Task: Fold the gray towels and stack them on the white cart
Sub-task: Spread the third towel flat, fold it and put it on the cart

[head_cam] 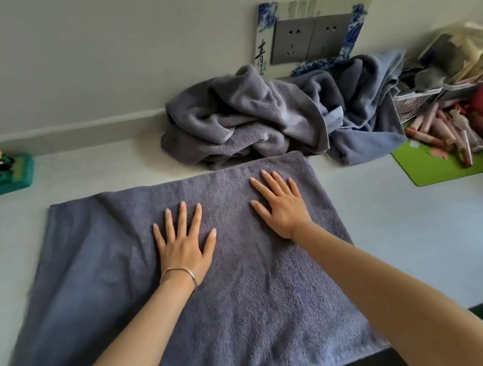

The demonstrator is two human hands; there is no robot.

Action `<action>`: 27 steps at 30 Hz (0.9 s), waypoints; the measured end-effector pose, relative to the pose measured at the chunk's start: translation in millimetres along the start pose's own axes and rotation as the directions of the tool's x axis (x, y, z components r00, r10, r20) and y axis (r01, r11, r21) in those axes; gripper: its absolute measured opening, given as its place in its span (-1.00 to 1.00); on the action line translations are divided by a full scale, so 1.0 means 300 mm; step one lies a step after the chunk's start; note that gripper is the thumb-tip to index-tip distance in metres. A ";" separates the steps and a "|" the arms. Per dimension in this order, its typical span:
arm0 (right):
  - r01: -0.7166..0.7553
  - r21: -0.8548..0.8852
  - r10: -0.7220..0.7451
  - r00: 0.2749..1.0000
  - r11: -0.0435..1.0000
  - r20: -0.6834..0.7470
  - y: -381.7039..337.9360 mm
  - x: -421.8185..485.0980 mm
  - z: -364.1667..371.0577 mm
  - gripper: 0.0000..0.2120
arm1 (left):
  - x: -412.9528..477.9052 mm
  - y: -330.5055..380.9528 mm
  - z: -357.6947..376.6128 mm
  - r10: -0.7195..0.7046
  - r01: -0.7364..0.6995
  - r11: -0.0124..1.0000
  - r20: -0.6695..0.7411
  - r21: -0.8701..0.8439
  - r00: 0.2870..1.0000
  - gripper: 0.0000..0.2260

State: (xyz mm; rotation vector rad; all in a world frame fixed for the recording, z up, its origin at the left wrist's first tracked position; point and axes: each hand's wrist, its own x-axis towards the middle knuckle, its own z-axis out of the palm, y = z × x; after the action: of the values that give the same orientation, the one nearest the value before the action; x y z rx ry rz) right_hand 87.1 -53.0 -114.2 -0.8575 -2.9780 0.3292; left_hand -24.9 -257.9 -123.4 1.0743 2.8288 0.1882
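A gray towel (100,274) lies spread flat on the white surface (421,237), reaching from the middle to the near edge. My left hand (184,243) presses flat on it near its centre, fingers spread. My right hand (282,205) lies flat on the towel's far right part, fingers straight. Behind the spread towel, a heap of crumpled gray towels (242,122) rests against the wall, with a bluer one (368,114) on its right side.
A panda figurine on a green base (4,170) stands at the far left. At the right are a green mat (443,166) with pink tubes (445,132), a white basket (417,102) and packets. Wall sockets (311,38) sit above the heap.
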 end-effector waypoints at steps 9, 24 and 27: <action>-0.241 -0.053 0.240 0.970 0.969 -0.033 0.153 0.027 -0.037 -0.41 | -0.019 -0.128 -0.032 -0.019 0.018 1.000 -0.027 -0.025 0.999 -0.31; 0.202 -0.016 -0.201 0.979 0.979 0.037 -0.456 -0.022 0.114 -0.36 | -0.098 -0.522 -0.100 -0.297 0.297 0.955 0.040 0.010 0.954 -0.45; 0.165 -0.019 -0.163 0.985 0.986 0.061 -0.471 -0.020 0.105 -0.31 | -0.094 -0.599 -0.128 -0.436 0.436 0.900 0.071 0.017 0.897 -0.46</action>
State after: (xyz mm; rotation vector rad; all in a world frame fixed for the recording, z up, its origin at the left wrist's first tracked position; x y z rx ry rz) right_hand 15.8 -178.9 -115.2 -0.6084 -3.0869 0.3190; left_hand -126.9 -412.9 -111.5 0.4079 2.9085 0.1032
